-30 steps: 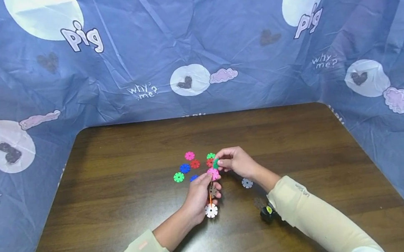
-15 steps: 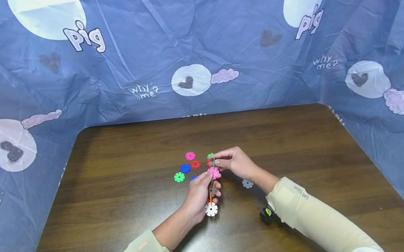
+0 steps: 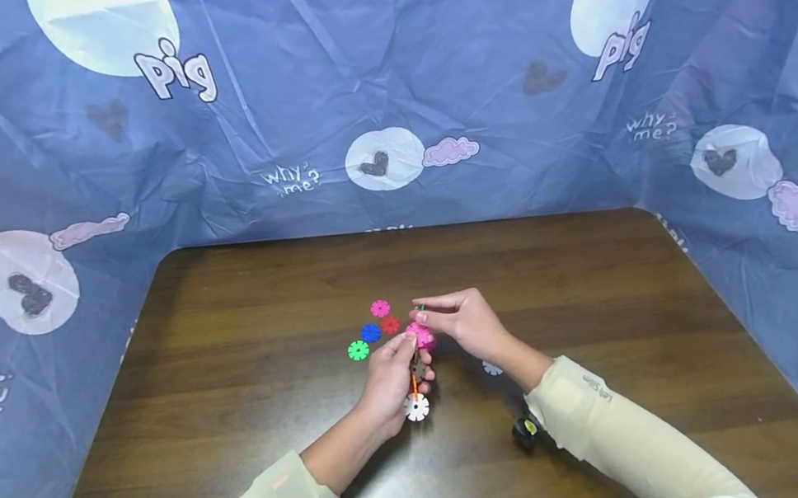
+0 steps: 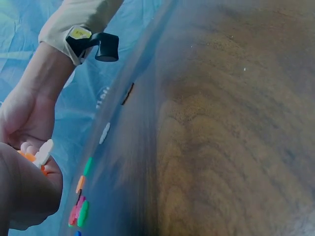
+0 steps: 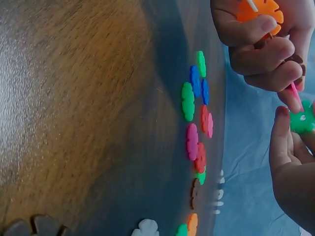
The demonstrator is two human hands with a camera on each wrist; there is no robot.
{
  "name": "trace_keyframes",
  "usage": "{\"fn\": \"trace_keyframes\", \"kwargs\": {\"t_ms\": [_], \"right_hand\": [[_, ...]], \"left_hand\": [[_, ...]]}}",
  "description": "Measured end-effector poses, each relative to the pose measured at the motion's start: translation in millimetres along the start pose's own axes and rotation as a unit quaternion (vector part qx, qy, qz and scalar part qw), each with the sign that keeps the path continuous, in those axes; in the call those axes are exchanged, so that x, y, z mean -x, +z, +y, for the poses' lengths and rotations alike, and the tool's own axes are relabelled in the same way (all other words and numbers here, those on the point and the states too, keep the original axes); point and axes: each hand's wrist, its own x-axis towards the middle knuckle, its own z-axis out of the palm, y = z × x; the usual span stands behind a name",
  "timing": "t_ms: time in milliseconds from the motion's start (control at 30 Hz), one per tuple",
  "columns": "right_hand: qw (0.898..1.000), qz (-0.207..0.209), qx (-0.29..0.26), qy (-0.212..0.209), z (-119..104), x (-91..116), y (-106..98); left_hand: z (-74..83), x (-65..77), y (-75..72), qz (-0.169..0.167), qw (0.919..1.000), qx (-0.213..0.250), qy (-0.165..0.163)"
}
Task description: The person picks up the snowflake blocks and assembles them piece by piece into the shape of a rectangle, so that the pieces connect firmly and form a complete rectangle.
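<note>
In the head view my left hand [image 3: 387,383] holds a chain of interlocked notched plastic discs. A white disc [image 3: 417,407] hangs at its near end, then an orange disc [image 5: 263,12], a brown disc [image 3: 418,371] partly behind the fingers, and a pink disc [image 3: 420,334] at the far end, by the thumb. My right hand [image 3: 466,324] pinches a green disc [image 5: 302,118] between thumb and fingers, edge-on, just beyond the pink one. In the right wrist view the green disc is at the pink edge; whether their slots engage I cannot tell.
Loose discs lie on the wooden table [image 3: 228,320]: a pink one [image 3: 380,308], a red one [image 3: 390,325], a blue one [image 3: 370,332] and a green one [image 3: 358,350] left of the hands. A grey disc [image 3: 492,368] lies under the right wrist. Patterned blue cloth surrounds the table.
The green disc has turned from a slanted face to edge-on above the pink disc. My left hand and its chain have shifted slightly up in the head view, which itself has moved a little.
</note>
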Motion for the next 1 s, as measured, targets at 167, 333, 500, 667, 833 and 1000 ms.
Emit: {"fn": "trace_keyframes", "kwargs": {"t_ms": [167,333,500,667,833,1000], "right_hand": [[1.000,-0.002,0.005,-0.013,-3.2,-0.3,4.3],[1.000,-0.021,-0.008,0.005,-1.5,-0.5,4.1],[0.998,-0.039,-0.034,0.025,-0.5,-0.6,1.6],[0.996,-0.056,-0.057,0.049,-1.1,1.8,-3.2],[0.998,-0.062,0.010,0.029,0.2,4.2,-5.3],[0.997,-0.068,0.010,0.017,3.2,1.5,-9.8]], "left_hand": [[-2.0,1.5,-2.0,0.005,0.9998,0.022,0.001],[-4.3,2.6,-3.0,0.002,0.9995,0.032,-0.007],[-6.3,3.0,-2.0,-0.002,0.9996,0.028,-0.005],[-9.9,4.6,1.2,-0.007,0.9997,0.022,-0.006],[-14.2,4.3,3.1,-0.010,0.9997,0.020,-0.006],[-13.3,0.4,4.5,-0.020,0.9995,0.020,-0.012]]}}
